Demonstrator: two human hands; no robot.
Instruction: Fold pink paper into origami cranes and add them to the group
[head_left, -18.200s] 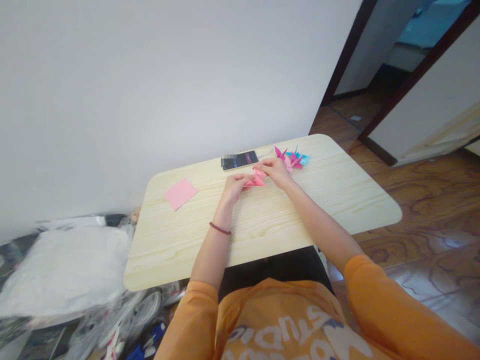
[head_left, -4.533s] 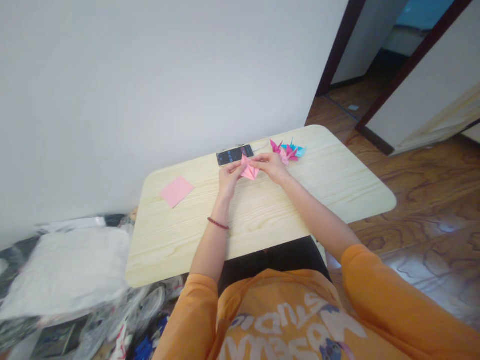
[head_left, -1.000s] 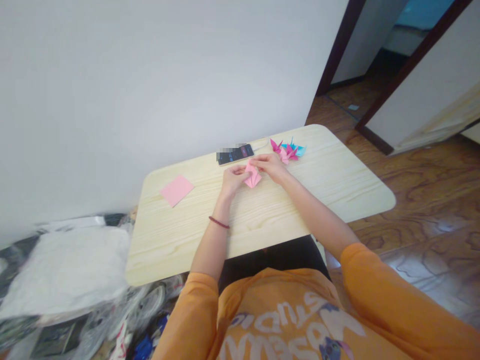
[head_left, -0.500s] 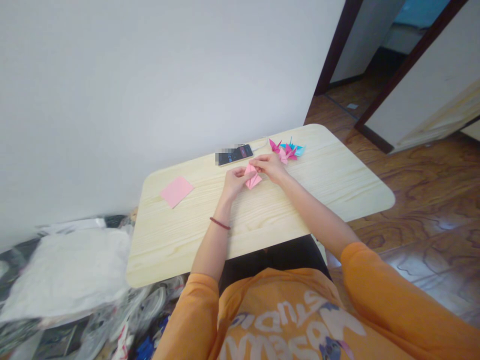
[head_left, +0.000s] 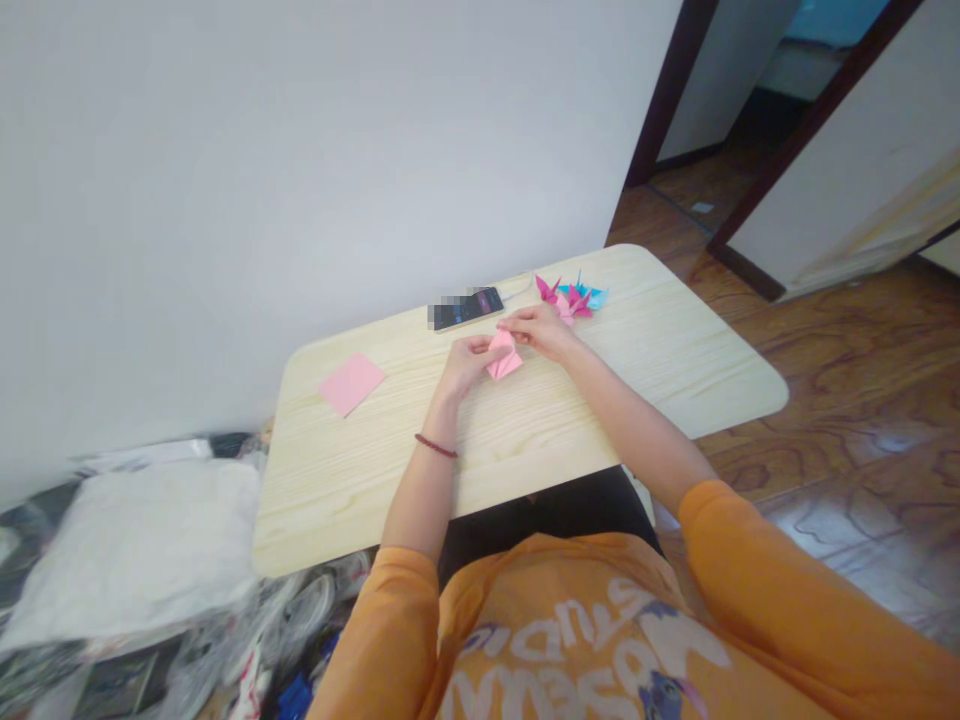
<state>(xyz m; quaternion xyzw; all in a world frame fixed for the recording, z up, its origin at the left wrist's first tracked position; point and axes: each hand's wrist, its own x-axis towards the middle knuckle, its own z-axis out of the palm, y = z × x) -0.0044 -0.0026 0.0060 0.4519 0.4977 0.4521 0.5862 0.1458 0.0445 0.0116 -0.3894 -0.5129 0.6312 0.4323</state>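
A partly folded pink paper [head_left: 504,358] sits between my two hands just above the light wooden table [head_left: 600,390]. My left hand [head_left: 466,358] pinches its left side. My right hand [head_left: 541,330] pinches its upper right edge. Both hands have their fingers closed on the paper. A flat pink paper square [head_left: 351,382] lies on the table to the left, away from my hands.
A dark phone [head_left: 466,307] with a white cable lies behind my hands. Several folded paper cranes [head_left: 571,297], pink and blue, sit at the back right. White plastic bags [head_left: 127,545] are piled on the floor to the left. A doorway opens at the right.
My hands keep working the folded pink paper in the same spot; it has shifted slightly lower between them. The view has drifted a little.
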